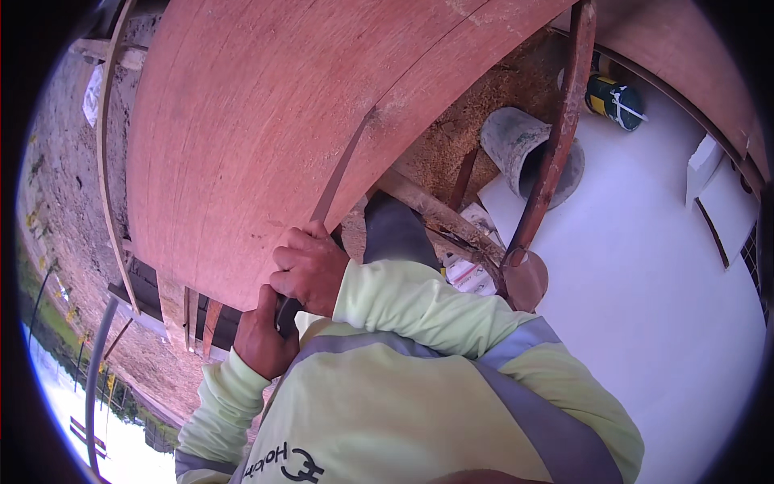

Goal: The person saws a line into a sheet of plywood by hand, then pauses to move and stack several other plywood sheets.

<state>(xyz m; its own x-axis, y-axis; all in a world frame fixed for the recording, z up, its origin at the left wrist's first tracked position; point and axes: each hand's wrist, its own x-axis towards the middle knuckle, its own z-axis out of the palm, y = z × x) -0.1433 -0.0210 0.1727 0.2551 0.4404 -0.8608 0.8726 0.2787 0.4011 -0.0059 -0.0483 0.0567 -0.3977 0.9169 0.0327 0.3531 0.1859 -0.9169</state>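
A large reddish plywood sheet (234, 145) fills the upper left and middle of the view. The blade of a handsaw (343, 173) lies along a thin dark line that runs on across the sheet to its far edge. My left hand (264, 337) is wrapped round the saw's dark handle, low and close to my body. Just ahead of it, my right hand (310, 268) is closed over the front of the handle, by the heel of the blade. The fingers partly hide the handle. Some pale sawdust lies on the wood beside the blade tip.
Right of the sheet, a grey bucket (512, 145) lies tipped on sawdust-covered ground. A reddish timber post (560, 137) slants past it. A dark green can (617, 101) sits on a white board (645, 266). Wooden supports (173, 306) show under the sheet's left edge.
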